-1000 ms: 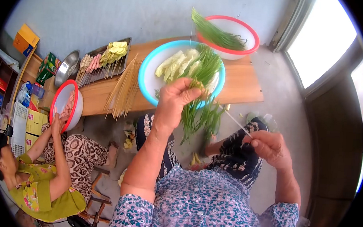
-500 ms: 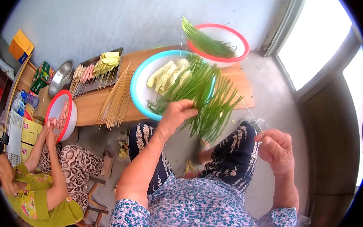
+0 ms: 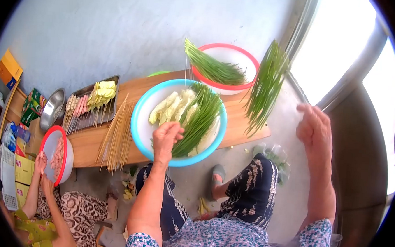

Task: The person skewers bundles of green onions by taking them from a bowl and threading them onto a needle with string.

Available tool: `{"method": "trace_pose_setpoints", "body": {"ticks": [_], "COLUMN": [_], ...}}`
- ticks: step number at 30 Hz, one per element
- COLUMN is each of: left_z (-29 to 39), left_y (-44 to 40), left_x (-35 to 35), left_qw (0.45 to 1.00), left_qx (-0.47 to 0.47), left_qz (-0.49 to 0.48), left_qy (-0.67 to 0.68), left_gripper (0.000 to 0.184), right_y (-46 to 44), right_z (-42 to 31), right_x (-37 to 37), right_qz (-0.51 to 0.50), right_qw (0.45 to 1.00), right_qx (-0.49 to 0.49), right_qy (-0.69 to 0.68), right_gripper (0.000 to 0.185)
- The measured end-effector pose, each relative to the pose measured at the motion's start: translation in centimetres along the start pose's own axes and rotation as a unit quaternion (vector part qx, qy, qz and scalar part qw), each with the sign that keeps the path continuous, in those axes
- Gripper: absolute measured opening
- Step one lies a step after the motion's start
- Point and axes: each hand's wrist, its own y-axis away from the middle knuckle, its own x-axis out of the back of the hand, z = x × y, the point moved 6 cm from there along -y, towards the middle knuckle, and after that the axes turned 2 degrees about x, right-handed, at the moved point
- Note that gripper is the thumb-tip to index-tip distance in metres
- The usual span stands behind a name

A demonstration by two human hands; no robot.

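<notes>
My left hand [image 3: 165,142] hangs over a white basin with a blue rim [image 3: 136,140], its fingers curled together beside the green chives [image 3: 202,119]. Whether anything is pinched in it is hidden. Pale cabbage leaves [image 3: 169,109] lie in the same basin. On the right, my right hand [image 3: 315,128] is raised off the table's end, closed on a thin skewer that hardly shows now. A bunch of chives [image 3: 267,85] on that skewer hangs in the air left of the hand.
A red-rimmed basin with more chives [image 3: 216,70] stands behind. Bare skewers [image 3: 117,136] and a metal tray [image 3: 114,79] of skewered food are on the wooden table [image 3: 244,137]. At left, a co-worker's hands [image 3: 43,164] work at another red-rimmed basin [image 3: 71,161].
My right hand has risen and moved outward, carrying the skewered chives away from the blue-rimmed basin. My left hand has left that bunch and moved left and lower. The view has shifted.
</notes>
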Motion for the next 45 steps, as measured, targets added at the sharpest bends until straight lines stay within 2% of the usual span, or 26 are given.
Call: {"method": "trace_pose_setpoints", "body": {"ticks": [3,6,12,17,20,23,25,27,28,29,31,35,37,39,42,45], "left_z": [-0.8,-2.0,-1.6,-1.2,-1.2,-1.1,-1.6,-1.4,-1.3,-1.5,-2.0,-2.7,-2.7,-2.4,-2.4,-1.7], "left_y": [-1.4,-2.2,-3.2,-3.8,-3.8,-3.7,-3.8,-3.9,-3.9,-4.0,-4.2,-4.4,-4.5,-4.5,-4.8,-4.9], "left_x": [1.8,3.2,3.7,3.0,2.3,1.6,1.0,0.5,0.2,0.0,-0.1,-0.3,-0.3,-0.2,0.2,1.3], "left_qw": [0.999,0.997,0.996,0.998,0.998,0.997,0.996,0.995,0.994,0.993,0.993,0.992,0.992,0.992,0.993,0.994], "left_qx": [-0.015,-0.012,0.016,0.033,0.044,0.065,0.084,0.093,0.099,0.104,0.11,0.119,0.117,0.116,0.107,0.1], "left_qz": [0.05,0.076,0.08,0.049,0.036,0.027,0.007,0.002,-0.007,-0.018,-0.018,-0.027,-0.026,-0.022,-0.016,0.014], "left_qy": [-0.013,-0.02,-0.02,-0.022,-0.035,-0.042,-0.028,-0.036,-0.04,-0.044,-0.045,-0.039,-0.027,-0.031,-0.043,-0.043], "left_gripper": [0.014,0.013,0.014,0.016,0.018,0.018,0.017,0.017,0.017,0.016,0.016,0.016,0.017,0.017,0.016,0.017], "right_y": [-5.5,-10.9,-20.2,-25.0,-26.4,-26.9,-28.8,-29.0,-30.0,-30.7,-31.0,-31.7,-31.4,-31.0,-30.4,-29.0], "right_z": [-1.9,-2.9,-0.1,5.9,9.6,11.4,13.0,12.5,13.3,14.2,16.4,21.2,22.6,23.6,23.8,23.6], "right_x": [-0.6,-1.4,-3.0,-4.7,-5.8,-8.3,-9.7,-12.6,-14.1,-16.0,-19.0,-23.2,-25.3,-25.8,-25.6,-24.5], "right_qz": [0.001,0.009,0.037,0.057,0.075,0.125,0.144,0.171,0.182,0.166,0.171,0.106,0.032,0.038,0.052,0.031], "right_qw": [0.997,0.995,0.99,0.986,0.997,0.991,0.981,0.937,0.898,0.866,0.867,0.902,0.903,0.924,0.932,0.93], "right_qx": [0.077,0.095,0.087,0.056,0.021,0.01,0.057,0.181,0.23,0.252,0.159,0.138,0.137,0.122,0.191,0.137], "right_qy": [0.004,-0.017,-0.106,-0.143,-0.024,0.039,0.113,0.243,0.329,0.398,0.44,0.396,0.406,0.36,0.305,0.339], "right_gripper": [0.023,0.022,0.023,0.022,0.023,0.024,0.023,0.026,0.028,0.027,0.027,0.021,0.019,0.019,0.025,0.026]}}
